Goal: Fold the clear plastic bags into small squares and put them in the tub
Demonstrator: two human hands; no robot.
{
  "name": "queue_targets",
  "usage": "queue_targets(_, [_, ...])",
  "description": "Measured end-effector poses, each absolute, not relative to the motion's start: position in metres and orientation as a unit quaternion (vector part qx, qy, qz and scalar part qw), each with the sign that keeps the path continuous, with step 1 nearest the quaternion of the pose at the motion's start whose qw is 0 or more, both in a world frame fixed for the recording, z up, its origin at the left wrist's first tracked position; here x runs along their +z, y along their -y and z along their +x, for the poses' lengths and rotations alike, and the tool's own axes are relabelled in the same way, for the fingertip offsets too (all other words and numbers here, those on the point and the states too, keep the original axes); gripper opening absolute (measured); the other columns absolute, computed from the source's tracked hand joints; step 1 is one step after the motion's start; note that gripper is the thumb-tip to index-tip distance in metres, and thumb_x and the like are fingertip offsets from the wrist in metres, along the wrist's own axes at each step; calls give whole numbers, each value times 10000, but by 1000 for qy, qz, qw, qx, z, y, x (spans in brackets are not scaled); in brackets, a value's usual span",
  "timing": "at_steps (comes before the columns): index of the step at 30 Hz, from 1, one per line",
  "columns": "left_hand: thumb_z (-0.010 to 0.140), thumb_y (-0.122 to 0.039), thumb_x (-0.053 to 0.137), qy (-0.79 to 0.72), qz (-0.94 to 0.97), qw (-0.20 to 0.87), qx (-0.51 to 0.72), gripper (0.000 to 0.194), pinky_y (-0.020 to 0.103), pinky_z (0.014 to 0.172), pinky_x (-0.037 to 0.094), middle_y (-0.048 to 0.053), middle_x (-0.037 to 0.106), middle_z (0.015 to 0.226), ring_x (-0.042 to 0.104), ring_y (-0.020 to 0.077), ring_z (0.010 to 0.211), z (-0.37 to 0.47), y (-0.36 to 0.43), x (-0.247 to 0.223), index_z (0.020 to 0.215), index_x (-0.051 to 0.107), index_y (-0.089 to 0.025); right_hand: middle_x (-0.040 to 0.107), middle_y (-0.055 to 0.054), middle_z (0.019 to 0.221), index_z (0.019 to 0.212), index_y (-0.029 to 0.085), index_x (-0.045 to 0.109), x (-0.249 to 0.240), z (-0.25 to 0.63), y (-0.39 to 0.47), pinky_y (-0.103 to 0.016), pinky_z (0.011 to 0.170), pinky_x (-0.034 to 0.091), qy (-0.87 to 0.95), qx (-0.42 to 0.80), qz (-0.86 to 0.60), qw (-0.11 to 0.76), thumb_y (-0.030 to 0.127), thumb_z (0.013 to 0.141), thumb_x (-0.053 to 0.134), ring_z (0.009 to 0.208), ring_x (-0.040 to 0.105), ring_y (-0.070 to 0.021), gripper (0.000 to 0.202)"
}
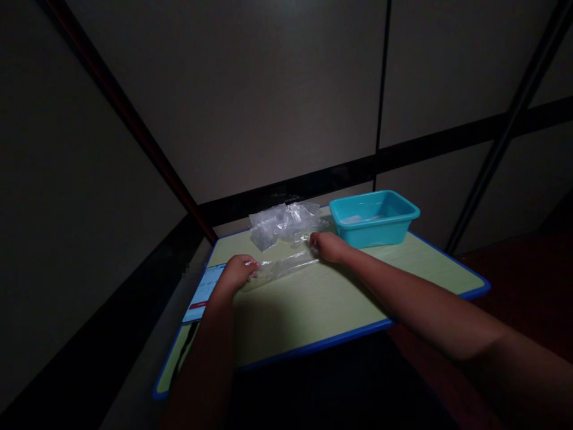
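A clear plastic bag [289, 266] stretches between my two hands, low over the table. Its left end is pinched by my left hand [239, 270], with the fingers closed. My right hand [329, 246] grips the other end, and its fingers are curled and partly hidden. Just behind the held bag lies a loose pile of crumpled clear plastic bags [286, 222]. A turquoise plastic basin [376, 232] stands right beside my right hand, with something pale and see-through inside.
The pale yellow table [308, 310] has a blue edge and meets a panelled wall [268, 107] at the back. On its left side lies a lit phone or tablet [205, 292], partly behind my left arm. A dark strap [185, 349] is near the front left corner.
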State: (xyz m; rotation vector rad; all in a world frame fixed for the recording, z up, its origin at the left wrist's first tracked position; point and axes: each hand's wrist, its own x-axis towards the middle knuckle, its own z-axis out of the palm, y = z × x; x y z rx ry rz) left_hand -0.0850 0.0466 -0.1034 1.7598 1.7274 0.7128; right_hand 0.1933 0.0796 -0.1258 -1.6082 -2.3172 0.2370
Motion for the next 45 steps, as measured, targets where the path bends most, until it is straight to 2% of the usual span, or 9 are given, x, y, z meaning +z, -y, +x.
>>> queue_targets(8, [685,-364,491,-654,670,215,276,236,224,464,295,6,569,563,450,113,455,-87,-55,-114,672,601,-155,675,-94,931,1016,174,586,-123,193,-78,-234,611,336,806,75,-567,150,126,754,544,810,606,-197,270])
queue_targets(13, [697,-362,496,-665,679,165,264,228,229,510,302,13,570,556,500,144,543,-88,-59,-119,612,584,-169,672,-104,958,1029,164,569,-123,192,-76,-236,622,348,807,55,-572,137,119,755,533,830,612,-203,281])
queue_targets(17, [706,-340,501,-674,682,137,248,214,231,530,306,18,589,579,522,154,586,-86,-59,-119,608,592,-173,665,-120,993,1115,161,516,-122,191,-75,-250,645,367,804,37,-578,135,130,784,501,861,615,-220,333])
queue_targets(29, [754,-314,502,-705,675,96,198,214,228,546,321,34,633,644,557,161,639,-77,-56,-114,690,641,-164,638,-156,1060,1215,146,420,-122,189,-71,-286,708,407,802,35,-588,100,168,831,449,936,608,-247,386])
queue_targets(45, [785,-307,503,-717,673,64,168,215,234,554,312,49,660,718,574,175,690,-75,-57,-112,714,656,-174,635,-170,1049,1280,119,328,-125,187,-71,-310,720,426,810,17,-578,99,132,811,427,933,604,-256,479])
